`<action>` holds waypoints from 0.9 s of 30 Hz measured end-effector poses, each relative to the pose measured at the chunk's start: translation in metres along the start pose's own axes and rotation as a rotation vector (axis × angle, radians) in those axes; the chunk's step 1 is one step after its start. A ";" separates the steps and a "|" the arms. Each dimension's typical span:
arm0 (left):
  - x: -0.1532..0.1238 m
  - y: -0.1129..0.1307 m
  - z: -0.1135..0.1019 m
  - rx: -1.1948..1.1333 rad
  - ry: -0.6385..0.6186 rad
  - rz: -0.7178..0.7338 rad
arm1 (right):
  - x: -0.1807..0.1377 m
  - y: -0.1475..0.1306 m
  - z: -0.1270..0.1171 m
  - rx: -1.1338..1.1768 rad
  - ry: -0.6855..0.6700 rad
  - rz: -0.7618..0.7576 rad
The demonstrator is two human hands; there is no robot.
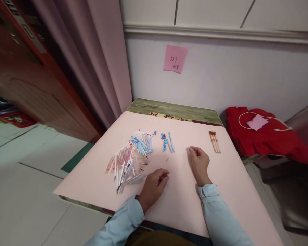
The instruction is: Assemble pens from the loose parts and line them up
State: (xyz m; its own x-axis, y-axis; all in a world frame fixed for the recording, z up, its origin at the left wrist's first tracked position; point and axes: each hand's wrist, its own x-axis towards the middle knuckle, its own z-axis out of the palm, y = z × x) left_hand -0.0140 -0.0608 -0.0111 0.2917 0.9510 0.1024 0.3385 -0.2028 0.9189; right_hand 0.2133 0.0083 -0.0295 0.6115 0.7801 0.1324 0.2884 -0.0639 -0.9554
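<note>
My left hand (pixel 154 186) rests on the pink table cover (pixel 178 201) with its fingers curled in, and nothing shows in it. To its left lies a pile of pen parts: white refills (pixel 122 172), clear and pinkish barrels (pixel 125 155), and blue barrels (pixel 142 145). Further right, my right hand (pixel 199 162) is also closed, with nothing visible between its fingers. Beyond the hands are two blue pens (pixel 170 141) side by side and several small blue caps or toppers (pixel 164 141). A tiny thin piece (pixel 166 159) lies between the hands.
Several beige pens with brown tops (pixel 215 141) lie in a row at the right. Beside the table, a red cloth (pixel 267 140) carries a white cable and a pink paper. A pink note (pixel 175 58) is stuck on the wall. A curtain (pixel 100 51) hangs at left.
</note>
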 end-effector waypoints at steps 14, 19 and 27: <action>-0.001 -0.001 0.000 0.000 0.002 0.005 | 0.001 0.003 0.000 -0.019 -0.001 -0.006; 0.000 0.002 0.000 -0.006 0.012 -0.007 | 0.002 0.003 0.000 -0.013 0.001 -0.006; 0.003 0.007 -0.001 -0.056 0.115 -0.046 | -0.010 -0.002 0.006 -0.241 -0.049 -0.283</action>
State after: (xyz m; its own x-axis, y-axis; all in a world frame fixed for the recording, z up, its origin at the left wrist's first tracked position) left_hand -0.0119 -0.0585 -0.0039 0.1716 0.9802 0.0991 0.2977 -0.1475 0.9432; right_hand 0.2017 0.0044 -0.0304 0.4486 0.8164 0.3636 0.6095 0.0181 -0.7926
